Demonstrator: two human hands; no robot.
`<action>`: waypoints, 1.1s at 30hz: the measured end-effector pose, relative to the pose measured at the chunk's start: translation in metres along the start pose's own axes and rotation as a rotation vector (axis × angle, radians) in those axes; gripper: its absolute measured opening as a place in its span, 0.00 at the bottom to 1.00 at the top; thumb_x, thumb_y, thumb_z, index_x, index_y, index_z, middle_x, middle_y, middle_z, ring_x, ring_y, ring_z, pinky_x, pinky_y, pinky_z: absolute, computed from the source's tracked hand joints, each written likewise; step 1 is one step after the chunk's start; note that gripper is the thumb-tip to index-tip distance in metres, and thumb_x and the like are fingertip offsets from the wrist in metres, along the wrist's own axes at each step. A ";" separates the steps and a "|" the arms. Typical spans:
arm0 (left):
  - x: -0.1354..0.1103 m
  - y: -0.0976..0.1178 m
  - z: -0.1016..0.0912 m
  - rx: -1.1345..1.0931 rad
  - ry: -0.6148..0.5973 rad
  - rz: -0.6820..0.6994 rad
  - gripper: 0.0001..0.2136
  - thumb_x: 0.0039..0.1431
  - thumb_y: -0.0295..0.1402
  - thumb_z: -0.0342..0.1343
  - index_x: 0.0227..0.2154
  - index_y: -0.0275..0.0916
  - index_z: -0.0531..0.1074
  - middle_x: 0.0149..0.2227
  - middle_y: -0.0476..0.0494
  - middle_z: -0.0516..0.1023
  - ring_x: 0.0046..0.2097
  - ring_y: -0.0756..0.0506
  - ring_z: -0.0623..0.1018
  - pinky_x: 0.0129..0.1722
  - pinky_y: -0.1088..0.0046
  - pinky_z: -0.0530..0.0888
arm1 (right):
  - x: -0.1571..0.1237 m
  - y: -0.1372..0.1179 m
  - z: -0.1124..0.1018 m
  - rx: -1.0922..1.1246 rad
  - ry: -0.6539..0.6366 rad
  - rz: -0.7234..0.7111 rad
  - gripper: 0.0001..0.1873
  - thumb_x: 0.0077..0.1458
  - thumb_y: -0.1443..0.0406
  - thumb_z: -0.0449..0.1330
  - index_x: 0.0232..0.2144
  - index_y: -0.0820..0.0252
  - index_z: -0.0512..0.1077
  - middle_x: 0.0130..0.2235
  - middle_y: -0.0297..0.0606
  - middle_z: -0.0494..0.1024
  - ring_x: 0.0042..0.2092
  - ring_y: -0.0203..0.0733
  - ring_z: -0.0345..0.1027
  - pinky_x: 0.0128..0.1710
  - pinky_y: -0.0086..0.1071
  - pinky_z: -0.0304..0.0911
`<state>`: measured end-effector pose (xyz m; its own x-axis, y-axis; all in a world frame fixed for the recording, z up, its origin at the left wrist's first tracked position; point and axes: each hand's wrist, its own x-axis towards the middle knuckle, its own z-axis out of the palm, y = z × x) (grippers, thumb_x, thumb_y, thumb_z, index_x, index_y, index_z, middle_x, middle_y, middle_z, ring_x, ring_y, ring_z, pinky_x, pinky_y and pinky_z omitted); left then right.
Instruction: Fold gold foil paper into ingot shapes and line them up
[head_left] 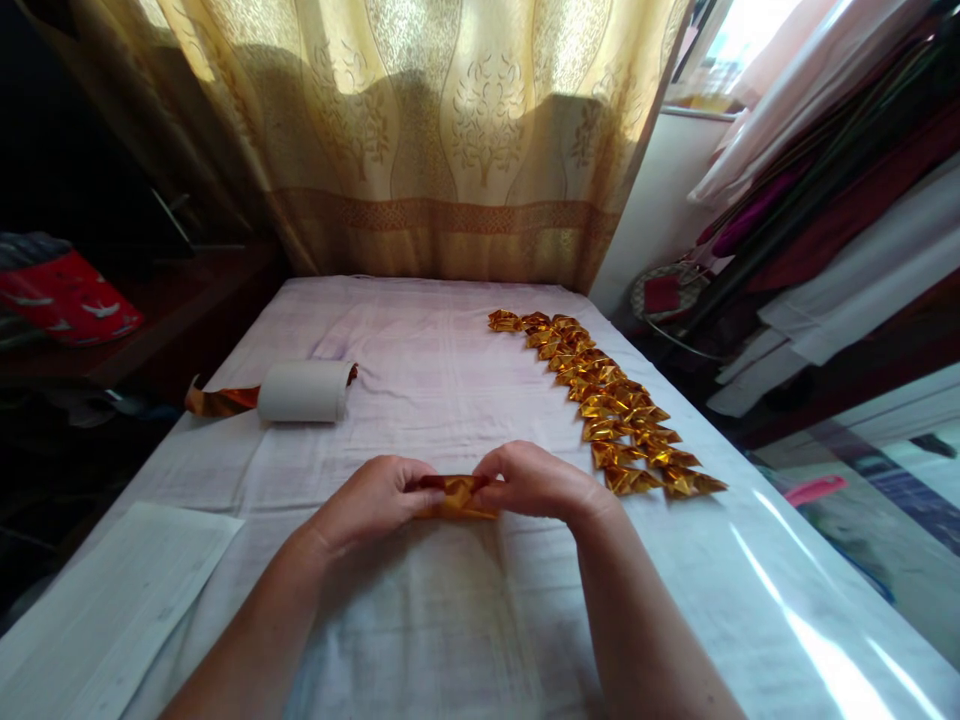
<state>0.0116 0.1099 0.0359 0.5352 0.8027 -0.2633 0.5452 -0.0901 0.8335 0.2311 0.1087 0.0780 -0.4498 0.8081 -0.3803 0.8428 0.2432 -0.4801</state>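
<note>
A small piece of gold foil paper [456, 494] lies between my two hands near the middle of the cloth-covered table [420, 600]. My left hand [373, 499] pinches its left end, fingers curled shut. Its right end is pinched by my right hand [537, 480], also closed. Both hands rest low on the cloth. To the right, several folded gold foil pieces [609, 402] lie in a long double row running from the far middle toward the right edge.
A white paper-wrapped roll [304, 390] with a gold foil tail [217, 401] lies at the left. A white sheet [105, 600] covers the near-left corner. A patterned curtain [450, 130] hangs behind. Hanging clothes [832, 180] are at the right, a red bag [71, 297] at the left.
</note>
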 end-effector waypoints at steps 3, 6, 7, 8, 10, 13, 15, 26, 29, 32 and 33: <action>-0.010 0.009 -0.008 0.107 -0.163 -0.101 0.13 0.52 0.40 0.53 0.22 0.38 0.76 0.18 0.54 0.66 0.24 0.51 0.64 0.23 0.78 0.56 | -0.005 0.003 0.000 0.115 -0.102 -0.041 0.12 0.48 0.65 0.60 0.33 0.54 0.83 0.24 0.28 0.78 0.27 0.33 0.65 0.25 0.24 0.52; -0.020 0.018 -0.012 0.176 -0.267 -0.086 0.13 0.52 0.41 0.53 0.22 0.39 0.76 0.18 0.54 0.61 0.24 0.51 0.62 0.22 0.78 0.54 | -0.009 0.003 -0.001 0.155 -0.138 -0.051 0.12 0.45 0.66 0.61 0.31 0.53 0.84 0.24 0.26 0.78 0.28 0.34 0.66 0.25 0.23 0.54; -0.021 0.020 -0.012 0.193 -0.286 -0.066 0.13 0.52 0.41 0.53 0.23 0.39 0.76 0.18 0.54 0.61 0.24 0.51 0.62 0.22 0.78 0.55 | -0.010 0.003 -0.001 0.159 -0.141 -0.054 0.13 0.44 0.67 0.61 0.32 0.52 0.84 0.25 0.26 0.79 0.29 0.34 0.67 0.26 0.23 0.55; -0.022 0.021 -0.012 0.212 -0.294 -0.053 0.13 0.53 0.41 0.52 0.23 0.39 0.75 0.18 0.54 0.61 0.24 0.51 0.62 0.22 0.78 0.55 | -0.010 0.003 -0.001 0.158 -0.145 -0.059 0.13 0.44 0.67 0.61 0.32 0.52 0.84 0.26 0.27 0.79 0.29 0.34 0.67 0.27 0.23 0.55; -0.021 0.020 -0.011 0.248 -0.264 -0.058 0.15 0.55 0.42 0.51 0.21 0.39 0.74 0.18 0.53 0.62 0.23 0.51 0.62 0.22 0.77 0.55 | -0.008 0.003 0.000 0.132 -0.144 -0.051 0.13 0.46 0.66 0.60 0.33 0.53 0.83 0.25 0.27 0.79 0.28 0.34 0.66 0.26 0.24 0.54; -0.014 0.013 -0.007 0.295 -0.121 -0.082 0.14 0.56 0.41 0.49 0.23 0.40 0.74 0.21 0.52 0.70 0.25 0.49 0.68 0.24 0.77 0.58 | 0.000 0.002 0.004 0.007 -0.080 0.002 0.13 0.51 0.63 0.58 0.32 0.55 0.83 0.25 0.31 0.79 0.27 0.35 0.66 0.24 0.26 0.51; -0.009 0.008 -0.005 0.344 0.006 -0.089 0.10 0.54 0.36 0.50 0.30 0.41 0.77 0.27 0.50 0.76 0.29 0.47 0.73 0.27 0.77 0.62 | 0.008 0.001 0.009 -0.096 0.004 0.039 0.14 0.52 0.61 0.57 0.33 0.55 0.83 0.28 0.35 0.81 0.29 0.38 0.69 0.26 0.28 0.52; -0.003 0.003 0.005 0.579 0.200 -0.141 0.16 0.54 0.31 0.56 0.46 0.46 0.75 0.42 0.45 0.80 0.42 0.40 0.78 0.39 0.69 0.69 | 0.025 0.003 0.029 -0.162 0.268 0.172 0.18 0.51 0.61 0.61 0.46 0.53 0.75 0.44 0.40 0.79 0.42 0.43 0.73 0.37 0.30 0.59; -0.003 0.006 0.005 0.629 0.197 -0.178 0.14 0.55 0.33 0.57 0.45 0.46 0.75 0.44 0.45 0.78 0.45 0.41 0.77 0.42 0.69 0.69 | 0.025 0.001 0.029 -0.177 0.267 0.178 0.13 0.53 0.61 0.60 0.42 0.53 0.76 0.43 0.39 0.77 0.42 0.42 0.72 0.38 0.30 0.59; -0.003 0.008 0.005 0.660 0.195 -0.181 0.12 0.56 0.35 0.57 0.43 0.45 0.74 0.44 0.45 0.76 0.47 0.42 0.75 0.44 0.69 0.69 | 0.026 -0.002 0.029 -0.200 0.255 0.173 0.10 0.55 0.61 0.59 0.39 0.53 0.77 0.43 0.38 0.76 0.43 0.42 0.72 0.37 0.30 0.59; -0.002 0.008 0.006 0.668 0.200 -0.181 0.11 0.57 0.35 0.57 0.43 0.45 0.74 0.44 0.45 0.75 0.47 0.42 0.75 0.44 0.69 0.69 | 0.026 -0.002 0.029 -0.209 0.248 0.172 0.10 0.55 0.61 0.59 0.39 0.53 0.77 0.43 0.39 0.76 0.43 0.42 0.72 0.36 0.30 0.58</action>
<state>0.0185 0.1038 0.0400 0.3054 0.9259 -0.2224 0.9266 -0.2352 0.2933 0.2090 0.1132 0.0460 -0.2325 0.9459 -0.2262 0.9537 0.1762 -0.2437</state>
